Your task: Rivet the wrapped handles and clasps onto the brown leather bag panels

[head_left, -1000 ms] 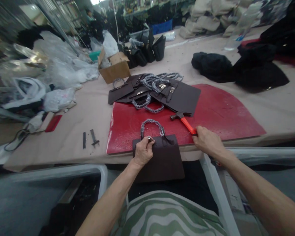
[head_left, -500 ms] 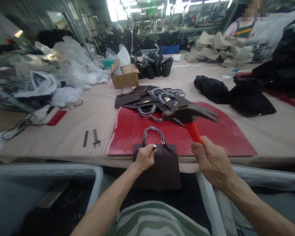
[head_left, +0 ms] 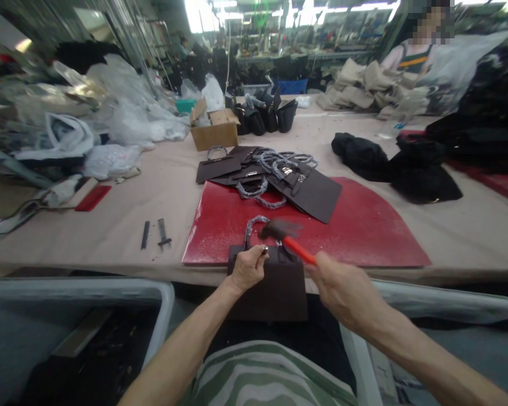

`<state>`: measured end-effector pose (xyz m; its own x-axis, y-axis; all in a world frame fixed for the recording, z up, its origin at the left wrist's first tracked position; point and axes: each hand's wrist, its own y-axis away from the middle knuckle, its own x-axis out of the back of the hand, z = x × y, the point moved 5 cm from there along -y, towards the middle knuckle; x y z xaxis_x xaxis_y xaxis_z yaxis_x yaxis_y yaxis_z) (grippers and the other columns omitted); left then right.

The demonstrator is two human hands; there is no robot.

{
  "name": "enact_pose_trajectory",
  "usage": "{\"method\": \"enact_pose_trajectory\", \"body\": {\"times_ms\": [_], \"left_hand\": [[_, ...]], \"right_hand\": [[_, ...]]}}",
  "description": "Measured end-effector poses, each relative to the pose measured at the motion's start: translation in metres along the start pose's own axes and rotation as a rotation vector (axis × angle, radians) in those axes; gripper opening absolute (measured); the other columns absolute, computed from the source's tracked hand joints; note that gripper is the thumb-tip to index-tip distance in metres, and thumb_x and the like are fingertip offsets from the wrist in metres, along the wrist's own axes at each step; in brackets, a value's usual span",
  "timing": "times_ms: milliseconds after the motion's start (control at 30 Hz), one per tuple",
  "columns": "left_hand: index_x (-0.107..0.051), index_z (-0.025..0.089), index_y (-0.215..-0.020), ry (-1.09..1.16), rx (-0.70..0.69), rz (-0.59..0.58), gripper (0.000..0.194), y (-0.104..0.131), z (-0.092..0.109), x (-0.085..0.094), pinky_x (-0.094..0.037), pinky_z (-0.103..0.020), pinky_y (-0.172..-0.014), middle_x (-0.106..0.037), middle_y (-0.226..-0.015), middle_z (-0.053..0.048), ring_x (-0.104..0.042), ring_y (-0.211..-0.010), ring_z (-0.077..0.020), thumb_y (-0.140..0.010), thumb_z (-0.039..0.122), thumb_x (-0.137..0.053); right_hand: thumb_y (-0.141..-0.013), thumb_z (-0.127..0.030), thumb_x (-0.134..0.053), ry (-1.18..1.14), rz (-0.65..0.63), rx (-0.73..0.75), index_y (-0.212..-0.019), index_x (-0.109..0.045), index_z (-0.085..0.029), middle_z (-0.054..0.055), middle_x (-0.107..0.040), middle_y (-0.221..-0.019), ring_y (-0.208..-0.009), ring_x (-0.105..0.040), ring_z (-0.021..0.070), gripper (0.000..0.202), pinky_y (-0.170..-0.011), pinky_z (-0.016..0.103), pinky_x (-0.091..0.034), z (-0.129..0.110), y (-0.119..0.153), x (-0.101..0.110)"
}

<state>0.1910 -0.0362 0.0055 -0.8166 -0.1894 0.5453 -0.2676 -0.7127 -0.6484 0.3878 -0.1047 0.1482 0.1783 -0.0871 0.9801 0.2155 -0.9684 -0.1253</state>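
Note:
My left hand (head_left: 249, 269) is closed around a metal punch (head_left: 266, 250); only its shiny top end shows above the fist. It rests on the upper part of a dark brown handbag piece (head_left: 275, 290), which hangs partly over the table's front edge. The bag's handle (head_left: 254, 221) is wrapped in clear plastic and stands up behind the fist. My right hand (head_left: 342, 282) grips a claw hammer (head_left: 298, 248) by its red handle. The hammer's head, blurred by motion, is just above and beside the punch, near the bag's handle.
Under the bag lies a red board (head_left: 372, 231). Behind it is a pile of dark bag pieces (head_left: 309, 192). A cardboard box (head_left: 215, 135), black bags (head_left: 265, 115) and black cloth items (head_left: 423, 175) sit farther back. Grey bins (head_left: 165, 299) flank me. A person (head_left: 415, 53) stands far right.
My right hand has swung the hammer down and left, bringing its head close to the punch. My left hand keeps its hold on the bag. The view has shifted slightly.

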Motion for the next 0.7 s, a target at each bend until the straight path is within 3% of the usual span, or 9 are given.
{"method": "enact_pose_trajectory", "body": {"times_ms": [67,167,333,433,500,600,700], "left_hand": [[-0.06,0.02,-0.096,0.002,-0.002,-0.003,0.012,0.0,0.0,0.0,-0.056,-0.023,-0.067,-0.07,-0.078,-0.004,-0.071,-0.07,-0.0157,-0.095,0.017,-0.048],[-0.06,0.02,-0.097,0.017,0.009,0.005,0.012,0.0,0.0,0.0,-0.056,-0.024,-0.069,-0.071,-0.081,-0.005,-0.071,-0.072,-0.0163,-0.095,0.017,-0.049],[-0.06,0.019,-0.101,0.034,0.018,0.017,0.012,0.001,0.0,0.0,-0.058,-0.026,-0.072,-0.073,-0.084,-0.006,-0.073,-0.077,-0.0182,-0.094,0.017,-0.05],[-0.06,0.019,-0.1,0.042,0.025,0.015,0.011,0.001,0.0,-0.001,-0.059,-0.027,-0.071,-0.073,-0.084,-0.007,-0.073,-0.077,-0.0187,-0.095,0.018,-0.05],[-0.06,0.019,-0.1,0.049,0.027,0.019,0.011,0.001,0.0,0.0,-0.059,-0.027,-0.071,-0.073,-0.084,-0.006,-0.073,-0.076,-0.0185,-0.095,0.018,-0.05],[-0.061,0.019,-0.101,0.058,0.025,0.03,0.011,0.0,0.0,0.002,-0.059,-0.026,-0.072,-0.074,-0.086,-0.007,-0.073,-0.077,-0.0182,-0.095,0.019,-0.051],[-0.062,0.019,-0.1,0.063,0.04,0.006,0.012,0.0,-0.001,0.002,-0.059,-0.026,-0.073,-0.074,-0.086,-0.006,-0.073,-0.077,-0.0175,-0.095,0.019,-0.051]], "right_hand": [[-0.1,-0.031,-0.043,0.01,-0.139,-0.035,-0.08,-0.049,-0.023,0.002,-0.061,-0.061,-0.05,-0.055,0.0171,0.023,-0.052,0.029,-0.022,0.007,0.005,-0.029],[-0.102,-0.032,-0.038,-0.031,-0.249,-0.111,-0.084,-0.051,-0.021,0.004,-0.064,-0.068,-0.059,-0.059,0.0179,0.025,-0.056,0.029,-0.024,0.027,0.004,-0.053],[-0.102,-0.034,-0.034,-0.114,-0.294,-0.266,-0.076,-0.055,-0.02,0.005,-0.064,-0.068,-0.064,-0.06,0.0178,0.036,-0.06,0.028,-0.035,0.072,-0.023,-0.079],[-0.099,-0.031,-0.037,-0.034,-0.219,-0.34,-0.095,-0.062,-0.014,0.014,-0.067,-0.084,-0.077,-0.063,0.0252,0.031,-0.066,0.033,-0.04,0.09,-0.042,-0.089],[-0.097,-0.031,-0.041,0.019,-0.097,-0.292,-0.113,-0.061,-0.011,0.022,-0.065,-0.109,-0.097,-0.061,0.0317,0.032,-0.076,0.039,-0.043,0.087,-0.05,-0.091],[-0.092,-0.037,-0.053,-0.051,0.084,-0.049,-0.13,-0.056,-0.014,0.021,-0.054,-0.135,-0.12,-0.052,0.0348,0.044,-0.094,0.046,-0.042,0.055,-0.053,-0.096],[-0.087,-0.043,-0.063,-0.182,0.066,0.159,-0.135,-0.056,-0.016,0.019,-0.048,-0.146,-0.131,-0.044,0.0345,0.055,-0.105,0.05,-0.038,0.014,-0.052,-0.115]]}}
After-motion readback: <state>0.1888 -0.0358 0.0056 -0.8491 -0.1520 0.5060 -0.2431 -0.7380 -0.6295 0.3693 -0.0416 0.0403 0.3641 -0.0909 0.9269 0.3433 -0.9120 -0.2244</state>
